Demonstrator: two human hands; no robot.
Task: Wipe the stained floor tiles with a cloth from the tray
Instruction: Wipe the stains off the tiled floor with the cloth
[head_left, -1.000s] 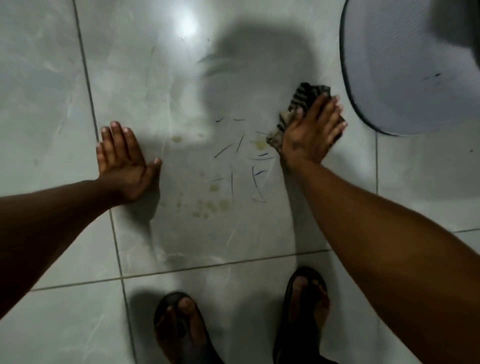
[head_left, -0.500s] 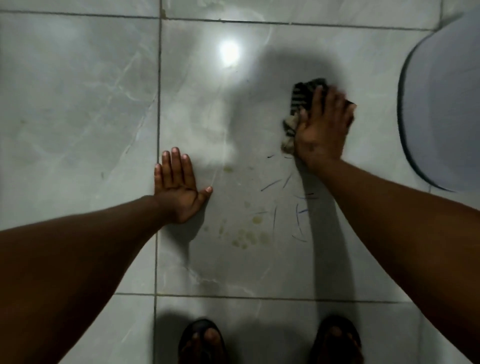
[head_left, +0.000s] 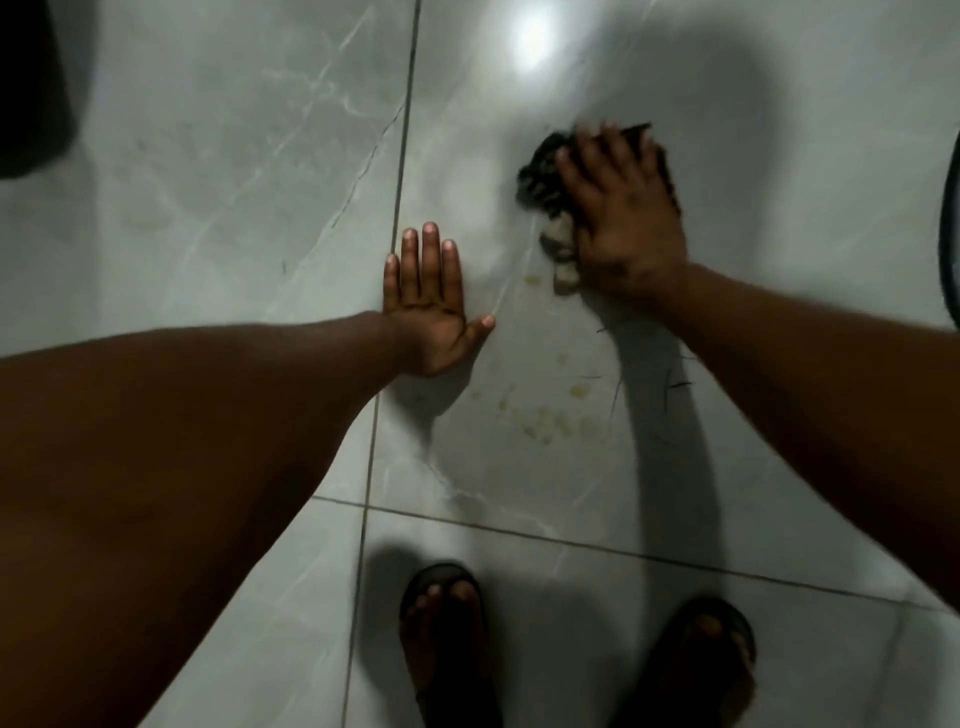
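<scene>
My right hand (head_left: 626, 223) presses a crumpled dark-and-light striped cloth (head_left: 545, 192) flat against a glossy grey floor tile (head_left: 467, 467); the cloth sticks out to the left of my fingers and is motion-blurred. Yellowish stain spots (head_left: 545, 423) and thin dark pen-like marks (head_left: 670, 387) lie on the same tile, nearer me than the cloth. My left hand (head_left: 428, 301) rests flat on the floor with fingers spread, across the grout line, to the left of the stains. It holds nothing.
The dark rim of a round tray (head_left: 951, 228) shows at the right edge. A dark object (head_left: 31, 88) fills the top left corner. My two feet in black sandals (head_left: 447, 639) stand on the near tiles. A lamp glare (head_left: 530, 36) shines at the top.
My right hand and the cloth have slid left and toward me across the tile. The view has shifted right-to-left, so the tray has almost left the frame. My left hand stays planted.
</scene>
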